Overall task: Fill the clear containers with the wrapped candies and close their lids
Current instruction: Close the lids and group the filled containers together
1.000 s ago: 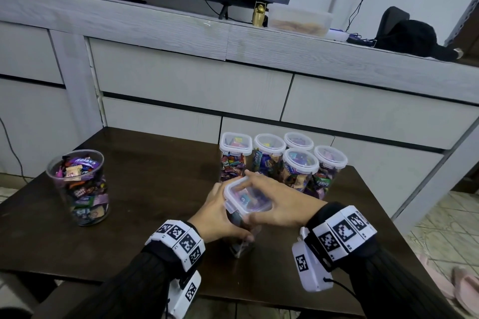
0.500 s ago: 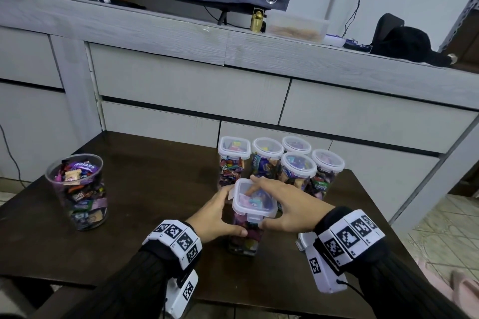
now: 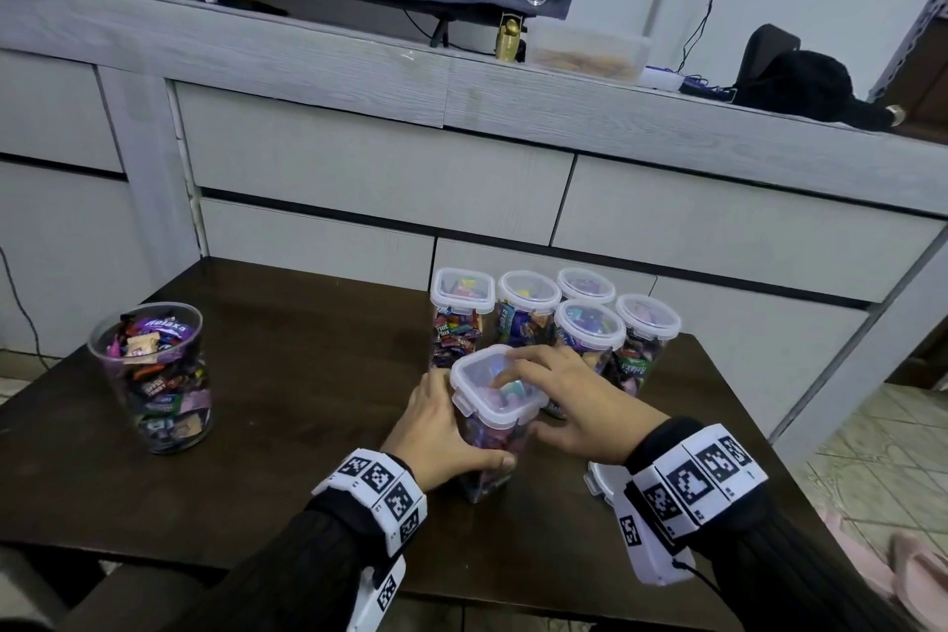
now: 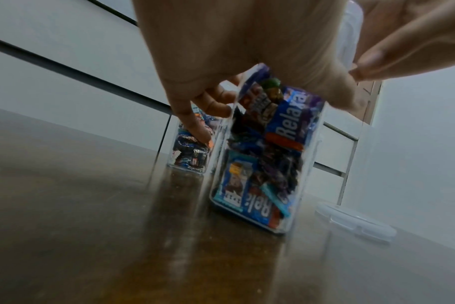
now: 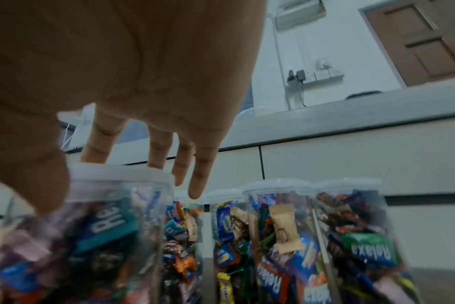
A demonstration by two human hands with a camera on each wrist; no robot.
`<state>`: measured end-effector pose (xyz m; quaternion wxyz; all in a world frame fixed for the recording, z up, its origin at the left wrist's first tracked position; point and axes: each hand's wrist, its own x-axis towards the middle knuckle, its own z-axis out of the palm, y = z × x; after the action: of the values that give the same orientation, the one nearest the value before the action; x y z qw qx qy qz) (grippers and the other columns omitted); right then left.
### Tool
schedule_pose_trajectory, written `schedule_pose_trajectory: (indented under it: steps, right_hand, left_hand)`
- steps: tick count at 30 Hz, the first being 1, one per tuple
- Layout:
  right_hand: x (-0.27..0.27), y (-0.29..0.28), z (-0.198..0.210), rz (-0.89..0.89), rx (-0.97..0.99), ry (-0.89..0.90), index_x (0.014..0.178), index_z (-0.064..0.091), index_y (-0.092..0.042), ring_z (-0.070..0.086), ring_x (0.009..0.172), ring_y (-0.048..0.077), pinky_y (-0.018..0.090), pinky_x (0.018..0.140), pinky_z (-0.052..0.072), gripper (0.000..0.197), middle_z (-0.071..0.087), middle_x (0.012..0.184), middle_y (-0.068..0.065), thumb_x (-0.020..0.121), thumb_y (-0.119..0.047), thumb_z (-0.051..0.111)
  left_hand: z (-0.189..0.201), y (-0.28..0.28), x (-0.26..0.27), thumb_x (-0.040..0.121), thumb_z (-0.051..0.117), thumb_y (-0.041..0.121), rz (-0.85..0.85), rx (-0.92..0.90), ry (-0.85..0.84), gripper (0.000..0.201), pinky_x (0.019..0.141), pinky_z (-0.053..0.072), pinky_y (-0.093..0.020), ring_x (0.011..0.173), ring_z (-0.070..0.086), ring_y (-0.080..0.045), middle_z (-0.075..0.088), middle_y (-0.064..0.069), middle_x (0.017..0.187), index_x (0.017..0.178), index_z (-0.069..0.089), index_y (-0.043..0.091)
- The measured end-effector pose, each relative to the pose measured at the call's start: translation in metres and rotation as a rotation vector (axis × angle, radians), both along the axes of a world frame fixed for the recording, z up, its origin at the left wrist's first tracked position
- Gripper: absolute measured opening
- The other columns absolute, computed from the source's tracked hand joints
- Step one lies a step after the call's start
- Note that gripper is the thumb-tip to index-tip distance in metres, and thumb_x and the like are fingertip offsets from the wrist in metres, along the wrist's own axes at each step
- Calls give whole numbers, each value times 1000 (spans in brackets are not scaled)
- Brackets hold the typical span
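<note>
A clear square container (image 3: 490, 447) full of wrapped candies stands on the dark table (image 3: 308, 375) with its white-rimmed lid (image 3: 479, 377) on top. My left hand (image 3: 436, 431) grips the container's body from the left, thumb across its near face. My right hand (image 3: 564, 400) lays straight fingers over the lid, its thumb beside the container's right wall. The left wrist view shows the container (image 4: 268, 160) under my left hand (image 4: 234, 51). In the right wrist view my right hand (image 5: 143, 82) spreads its fingers above the lid (image 5: 122, 172). Whether the lid's latches are down is not visible.
Several closed, candy-filled containers (image 3: 528, 313) stand in a cluster just behind my hands. An open round cup of candies (image 3: 151, 375) is at the table's left. A loose lid (image 3: 597, 477) lies by my right wrist. Grey cabinet drawers (image 3: 359, 180) rise behind the table.
The container, held tilted a second ago, now stands upright on the table. My right hand has settled flat over the lid; my left hand keeps its grip.
</note>
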<state>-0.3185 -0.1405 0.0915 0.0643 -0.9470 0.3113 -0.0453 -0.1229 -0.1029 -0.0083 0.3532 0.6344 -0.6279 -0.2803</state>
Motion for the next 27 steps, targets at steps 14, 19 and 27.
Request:
schedule_pose_trajectory:
  steps: [14,19,27]
  right_hand:
    - [8,9,-11,27,84,-203,97,45,-25,43,121,11,32,98,41,30,49,119,-9,82,-39,66]
    - [8,8,-11,21,-29,-81,109,44,-25,33,135,13,37,114,24,35,50,129,-6,83,-43,59]
    - [27,26,-22,-68,-292,-10,134,39,-28,36,121,16,32,96,36,59,40,138,-10,83,-55,50]
  left_hand:
    - [-7,-4,3,65,88,33,-309,-75,245,88,102,38,-12,122,49,8,53,20,129,133,34,45]
    - [-7,-7,-1,58,92,36,-200,-123,196,101,110,38,-30,127,44,-3,42,9,134,141,35,25]
    - [-12,-4,-8,68,83,37,-124,-163,-11,91,110,32,-27,129,36,-11,39,3,137,144,34,25]
